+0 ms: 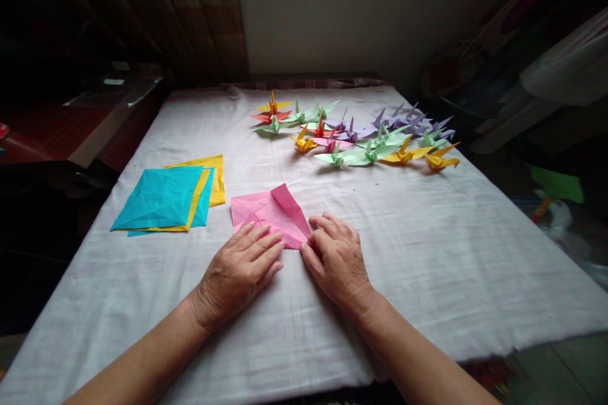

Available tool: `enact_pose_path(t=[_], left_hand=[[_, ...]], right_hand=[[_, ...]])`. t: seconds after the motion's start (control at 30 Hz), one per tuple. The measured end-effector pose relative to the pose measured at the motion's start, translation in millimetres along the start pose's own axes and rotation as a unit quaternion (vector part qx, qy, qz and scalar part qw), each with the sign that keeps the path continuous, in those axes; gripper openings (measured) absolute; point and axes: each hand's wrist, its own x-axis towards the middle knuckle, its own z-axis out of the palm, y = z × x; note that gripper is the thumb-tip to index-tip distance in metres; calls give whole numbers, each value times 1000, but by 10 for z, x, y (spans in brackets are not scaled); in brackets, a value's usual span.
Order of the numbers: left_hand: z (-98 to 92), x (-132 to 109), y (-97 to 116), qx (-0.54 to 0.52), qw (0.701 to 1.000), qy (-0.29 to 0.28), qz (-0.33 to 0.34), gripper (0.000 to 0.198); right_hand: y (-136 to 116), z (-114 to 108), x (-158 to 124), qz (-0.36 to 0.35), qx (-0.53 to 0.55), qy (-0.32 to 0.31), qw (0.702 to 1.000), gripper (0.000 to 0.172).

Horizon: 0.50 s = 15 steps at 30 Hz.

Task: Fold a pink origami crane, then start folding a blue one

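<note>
A sheet of pink origami paper (pixel 275 210) lies at the middle of the table, creased, with a flap standing up along its right side. My left hand (pixel 244 266) rests flat on its near left edge, fingers stretched out. At the paper's near right corner, my right hand (pixel 339 259) has its thumb and curled fingers closed on the edge. To the left is a loose stack of blue and yellow paper squares (pixel 164 196), apart from both hands.
A white cloth (pixel 427 266) covers the table. Several folded paper cranes (pixel 373 153) in green, purple, orange, red and pink stand toward the back right. A clear plastic sleeve (pixel 118 90) lies on a dark red surface at left. Hanging fabric (pixel 570 63) is at right.
</note>
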Motion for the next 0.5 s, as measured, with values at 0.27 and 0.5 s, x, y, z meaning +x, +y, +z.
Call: enact_pose_path(t=[0.27,0.5], left_hand=[[94,-113,-46,-61,996,-66,-31,41],[115,-143,-55,-87,992,-82,-48,41]], right_hand=[[14,8,-7,6,18,-1,1000,6],[57,39,-34,-55,-12,-25,998,24]])
